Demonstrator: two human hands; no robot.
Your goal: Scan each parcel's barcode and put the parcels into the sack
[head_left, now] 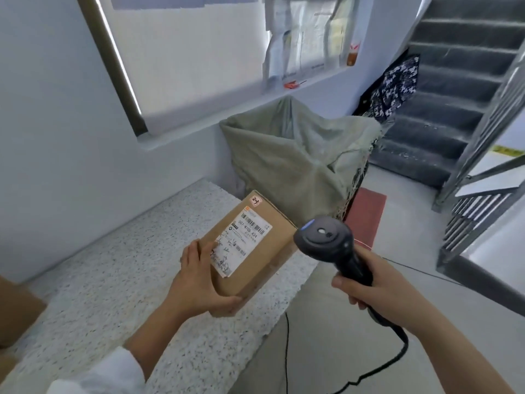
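Both busy: left hand [199,275] grips parcel [252,245]; right hand [377,288] clasps scanner [326,237] beside it.

Matt cardboard parcel [255,245], coarse woven sack [292,160]

The left hand [199,282] holds a brown cardboard parcel [255,251] at its near corner, above the speckled stone worktop [113,280]. The right hand [377,288] grips a black corded barcode scanner [326,240] just beside the parcel's white label [241,240]. A grey-green woven sack [284,155] stands open behind.
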